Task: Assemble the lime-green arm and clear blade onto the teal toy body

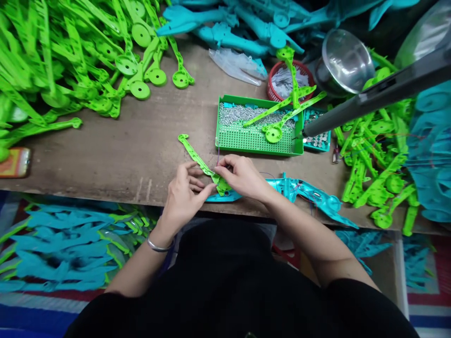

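My left hand is closed around the side of a long green plastic part, its thumb against the wider lower end. The green part lies slanted over a blue plastic shell at the table's front edge. My right hand pinches at the same wider end, with a thin purple wire rising from its fingertips. What lies right under those fingertips is hidden. Thin wires also run along the open blue shell to the right of my right hand.
Behind my hands stands a green perforated tray of small metal screws, with green parts across it. Near it are a red basket, a metal bowl and a dark bar. Green parts heap at left.
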`<state>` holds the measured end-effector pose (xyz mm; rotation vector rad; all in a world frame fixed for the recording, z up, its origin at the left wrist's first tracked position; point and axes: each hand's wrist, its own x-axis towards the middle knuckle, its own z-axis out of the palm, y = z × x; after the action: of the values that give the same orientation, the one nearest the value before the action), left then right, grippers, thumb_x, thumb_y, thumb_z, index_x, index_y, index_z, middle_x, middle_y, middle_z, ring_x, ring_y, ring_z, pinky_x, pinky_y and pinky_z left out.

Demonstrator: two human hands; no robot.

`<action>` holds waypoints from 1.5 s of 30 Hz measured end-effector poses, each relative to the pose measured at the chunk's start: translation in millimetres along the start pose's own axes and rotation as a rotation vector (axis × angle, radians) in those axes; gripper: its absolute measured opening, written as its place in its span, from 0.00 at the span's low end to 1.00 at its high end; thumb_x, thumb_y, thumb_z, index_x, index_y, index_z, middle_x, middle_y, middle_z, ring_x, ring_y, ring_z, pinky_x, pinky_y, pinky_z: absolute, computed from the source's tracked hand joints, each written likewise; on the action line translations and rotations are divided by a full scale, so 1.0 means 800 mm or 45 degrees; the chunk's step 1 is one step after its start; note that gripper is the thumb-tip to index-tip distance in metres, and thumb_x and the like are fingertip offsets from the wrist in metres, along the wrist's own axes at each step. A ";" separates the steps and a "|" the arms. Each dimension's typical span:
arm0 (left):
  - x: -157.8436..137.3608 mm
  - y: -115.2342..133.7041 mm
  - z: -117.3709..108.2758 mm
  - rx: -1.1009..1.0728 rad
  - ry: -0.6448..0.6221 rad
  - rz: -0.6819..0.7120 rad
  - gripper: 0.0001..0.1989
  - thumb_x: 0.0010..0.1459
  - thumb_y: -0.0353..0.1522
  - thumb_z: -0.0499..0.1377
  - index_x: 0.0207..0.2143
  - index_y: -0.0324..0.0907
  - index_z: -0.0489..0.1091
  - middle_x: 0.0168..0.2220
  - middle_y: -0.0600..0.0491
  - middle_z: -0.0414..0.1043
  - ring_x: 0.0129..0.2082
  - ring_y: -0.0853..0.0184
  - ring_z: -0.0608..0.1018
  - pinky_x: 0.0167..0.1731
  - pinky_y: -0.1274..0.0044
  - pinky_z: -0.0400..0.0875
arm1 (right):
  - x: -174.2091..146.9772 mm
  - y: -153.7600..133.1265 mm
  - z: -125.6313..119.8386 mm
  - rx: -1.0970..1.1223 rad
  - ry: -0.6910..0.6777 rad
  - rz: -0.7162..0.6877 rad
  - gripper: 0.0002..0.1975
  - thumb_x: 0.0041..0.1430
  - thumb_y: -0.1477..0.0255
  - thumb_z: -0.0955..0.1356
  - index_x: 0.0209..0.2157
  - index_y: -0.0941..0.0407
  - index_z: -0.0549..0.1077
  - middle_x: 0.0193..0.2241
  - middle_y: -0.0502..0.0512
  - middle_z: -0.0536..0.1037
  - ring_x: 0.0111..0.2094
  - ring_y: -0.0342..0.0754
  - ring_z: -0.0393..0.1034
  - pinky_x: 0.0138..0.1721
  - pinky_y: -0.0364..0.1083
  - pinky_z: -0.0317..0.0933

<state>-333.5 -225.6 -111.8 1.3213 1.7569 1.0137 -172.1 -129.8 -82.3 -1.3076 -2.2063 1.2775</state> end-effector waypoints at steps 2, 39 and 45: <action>0.001 -0.002 0.003 -0.084 0.004 -0.076 0.32 0.51 0.39 0.68 0.53 0.42 0.58 0.42 0.50 0.73 0.30 0.70 0.79 0.29 0.77 0.77 | 0.009 -0.003 0.006 -0.003 -0.015 0.023 0.09 0.63 0.72 0.67 0.29 0.59 0.76 0.23 0.47 0.72 0.26 0.40 0.61 0.32 0.42 0.51; 0.011 -0.007 0.031 -1.015 0.097 -0.460 0.23 0.42 0.40 0.74 0.34 0.40 0.67 0.31 0.55 0.76 0.31 0.69 0.80 0.35 0.75 0.79 | -0.008 0.022 0.026 0.126 0.123 -0.271 0.07 0.58 0.76 0.65 0.32 0.59 0.76 0.30 0.53 0.76 0.33 0.44 0.69 0.37 0.43 0.60; 0.006 -0.013 0.023 -1.113 -0.037 -0.380 0.23 0.47 0.36 0.72 0.42 0.41 0.67 0.41 0.51 0.79 0.42 0.69 0.81 0.50 0.74 0.75 | -0.013 0.026 0.036 0.109 0.200 -0.313 0.07 0.59 0.74 0.67 0.32 0.58 0.78 0.29 0.53 0.77 0.28 0.42 0.68 0.32 0.43 0.61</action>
<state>-322.4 -219.5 -129.6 0.5018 1.1870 1.3444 -172.0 -149.7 -113.4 -1.0299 -2.1020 1.1237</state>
